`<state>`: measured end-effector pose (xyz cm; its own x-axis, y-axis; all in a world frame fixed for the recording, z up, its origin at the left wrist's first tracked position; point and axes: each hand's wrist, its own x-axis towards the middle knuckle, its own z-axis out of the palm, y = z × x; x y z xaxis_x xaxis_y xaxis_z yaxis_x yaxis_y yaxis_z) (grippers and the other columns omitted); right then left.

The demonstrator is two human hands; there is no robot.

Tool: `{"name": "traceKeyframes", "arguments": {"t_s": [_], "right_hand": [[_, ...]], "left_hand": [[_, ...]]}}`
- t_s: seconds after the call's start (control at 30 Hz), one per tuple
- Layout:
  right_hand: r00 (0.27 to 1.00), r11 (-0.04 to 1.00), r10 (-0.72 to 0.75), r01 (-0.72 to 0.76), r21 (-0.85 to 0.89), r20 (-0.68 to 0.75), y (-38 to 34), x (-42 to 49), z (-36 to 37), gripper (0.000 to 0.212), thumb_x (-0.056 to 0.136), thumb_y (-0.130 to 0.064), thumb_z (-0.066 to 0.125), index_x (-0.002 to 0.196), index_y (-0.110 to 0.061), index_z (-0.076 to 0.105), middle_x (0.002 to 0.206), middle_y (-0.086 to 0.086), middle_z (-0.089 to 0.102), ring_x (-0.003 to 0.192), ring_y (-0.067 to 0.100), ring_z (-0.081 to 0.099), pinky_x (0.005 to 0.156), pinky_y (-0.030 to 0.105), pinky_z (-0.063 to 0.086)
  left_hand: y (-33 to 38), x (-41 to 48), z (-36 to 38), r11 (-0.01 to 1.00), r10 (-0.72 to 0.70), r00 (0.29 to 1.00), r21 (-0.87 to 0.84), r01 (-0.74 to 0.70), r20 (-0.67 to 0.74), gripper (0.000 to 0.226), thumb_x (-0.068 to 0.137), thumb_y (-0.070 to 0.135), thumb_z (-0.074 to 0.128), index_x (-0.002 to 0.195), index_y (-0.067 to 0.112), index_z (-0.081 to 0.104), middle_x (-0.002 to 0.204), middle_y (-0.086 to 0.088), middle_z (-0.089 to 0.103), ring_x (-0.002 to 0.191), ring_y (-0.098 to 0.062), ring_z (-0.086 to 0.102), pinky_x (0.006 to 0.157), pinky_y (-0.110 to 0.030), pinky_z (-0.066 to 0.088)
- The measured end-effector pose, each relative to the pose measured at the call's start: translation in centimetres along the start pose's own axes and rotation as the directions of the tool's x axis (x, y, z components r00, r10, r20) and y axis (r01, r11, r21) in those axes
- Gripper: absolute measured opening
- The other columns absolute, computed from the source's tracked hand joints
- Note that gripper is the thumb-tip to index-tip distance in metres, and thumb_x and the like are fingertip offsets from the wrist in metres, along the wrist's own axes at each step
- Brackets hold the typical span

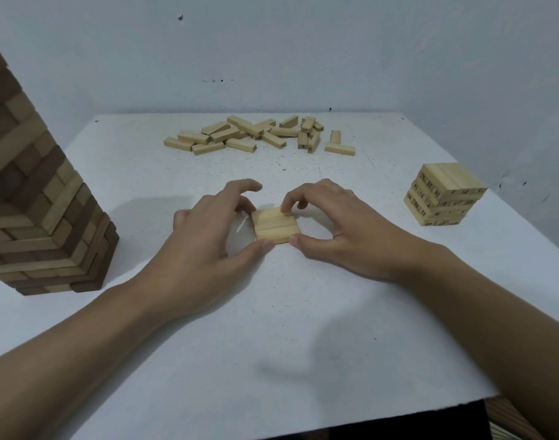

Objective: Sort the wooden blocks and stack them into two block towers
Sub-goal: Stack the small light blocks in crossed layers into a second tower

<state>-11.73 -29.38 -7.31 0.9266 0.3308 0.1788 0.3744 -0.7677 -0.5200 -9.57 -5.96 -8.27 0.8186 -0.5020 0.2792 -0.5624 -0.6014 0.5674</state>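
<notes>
Pale blocks [276, 225], black-numbered pale stack [443, 195], two-tone brown tower [40, 211], white table [272, 328]

Tall two-tone block tower [33, 198]: top and left side cut off by frame edge. Worktop [272, 344]: near corners out of frame. Both forearms run off bottom edge. Numbers on loose block pile [259, 134] mostly too small to read; some on short numbered stack [443, 195] blurred. Left hand [205, 246] hides left end of three-block layer [276, 225].
</notes>
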Motion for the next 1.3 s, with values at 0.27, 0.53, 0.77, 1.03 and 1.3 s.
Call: {"name": "traceKeyframes", "arguments": {"t_s": [0.27,0.53,0.77,1.03,1.3], "right_hand": [[0.955,0.986,-0.165,0.159,-0.042,-0.247,-1.7,-2.4,-3.0,0.016,0.089,-0.033,0.064,0.104,-0.031,0.062,0.115,-0.019,0.060,0.121,0.006,0.046,0.102,0.033,0.027],[0.905,0.990,-0.065,0.112,0.087,-0.421,1.2,-6.3,-8.5,0.015,0.084,-0.034,0.068,0.099,-0.033,0.063,0.117,-0.018,0.065,0.113,0.017,0.053,0.098,0.034,0.036],[0.834,0.874,0.180,0.108,0.475,-0.521,7.1,-7.8,-10.7,0.021,0.073,-0.032,0.076,0.093,-0.024,0.071,0.119,-0.004,0.074,0.103,0.023,0.055,0.086,0.039,0.034],[0.824,0.863,0.268,0.025,0.504,-0.499,10.3,-8.4,-10.6,0.018,0.075,-0.022,0.077,0.091,-0.029,0.071,0.120,-0.010,0.073,0.106,0.019,0.057,0.088,0.038,0.035],[0.819,0.886,0.276,-0.014,0.463,-0.503,11.1,-8.7,-10.4,0.019,0.077,-0.020,0.074,0.096,-0.021,0.071,0.117,-0.013,0.075,0.110,0.020,0.060,0.086,0.035,0.036]], "left_hand": [[2.5,0.1,-0.5,0.976,0.199,0.973,-0.063,-0.207,-0.117,0.048,0.091,0.059,0.052,0.134,0.051,0.033,0.124,0.023,0.050,0.130,-0.008,0.046,0.104,-0.038,0.037],[8.5,4.7,2.2,0.921,0.279,0.938,-0.220,-0.322,-0.204,0.045,0.092,0.050,0.064,0.125,0.055,0.034,0.122,0.022,0.053,0.130,-0.009,0.048,0.098,-0.036,0.038],[11.6,10.0,7.2,0.872,0.246,0.948,-0.380,-0.308,-0.203,0.044,0.091,0.048,0.070,0.121,0.048,0.039,0.118,0.019,0.059,0.125,-0.008,0.052,0.099,-0.035,0.035],[11.6,11.9,10.9,0.863,0.217,0.951,-0.412,-0.292,-0.221,0.046,0.086,0.042,0.073,0.121,0.036,0.044,0.121,0.022,0.055,0.123,-0.007,0.054,0.103,-0.045,0.036],[11.5,12.0,11.7,0.856,0.167,0.962,-0.452,-0.250,-0.215,0.057,0.081,0.045,0.077,0.123,0.043,0.039,0.117,0.022,0.060,0.124,-0.008,0.053,0.109,-0.053,0.035]]}}
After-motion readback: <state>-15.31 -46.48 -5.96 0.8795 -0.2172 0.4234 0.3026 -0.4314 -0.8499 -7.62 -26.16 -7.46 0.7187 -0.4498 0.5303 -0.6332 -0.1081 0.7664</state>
